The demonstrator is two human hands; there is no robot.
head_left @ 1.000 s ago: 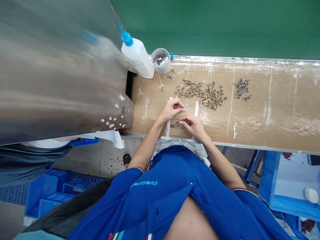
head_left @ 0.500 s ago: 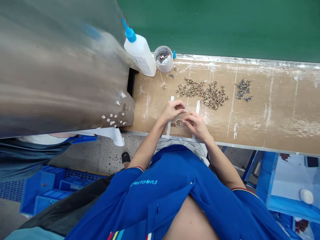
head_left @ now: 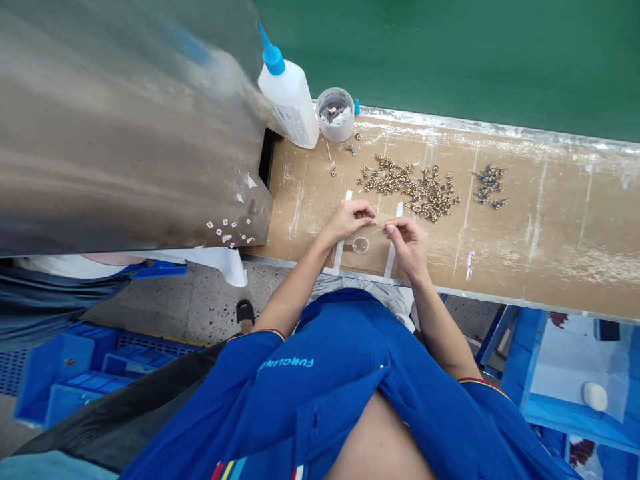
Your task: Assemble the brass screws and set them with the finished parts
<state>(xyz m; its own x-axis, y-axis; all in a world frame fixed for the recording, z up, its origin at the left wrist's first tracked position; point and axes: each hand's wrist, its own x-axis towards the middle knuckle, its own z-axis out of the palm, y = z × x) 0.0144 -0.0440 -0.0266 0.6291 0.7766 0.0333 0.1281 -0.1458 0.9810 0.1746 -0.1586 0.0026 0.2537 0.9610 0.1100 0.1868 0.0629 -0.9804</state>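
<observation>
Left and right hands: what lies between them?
Head view: a thin stick runs from the right hand toward the left hand; a small clear dish sits below.

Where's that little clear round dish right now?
In the head view, the small clear dish sits on the cardboard-topped bench between two white tape strips, just below the left hand and right hand.

On the cardboard-covered wooden surface (head_left: pixel 550 227), a small clear round dish (head_left: pixel 360 245) lies between the left hand (head_left: pixel 349 220) and right hand (head_left: pixel 407 239). Beyond them spreads a heap of brass fittings (head_left: pixel 410 193); a white plastic squeeze bottle (head_left: pixel 289 100) and a round plastic tub (head_left: pixel 335 115) stand further left, at the back edge.
</observation>
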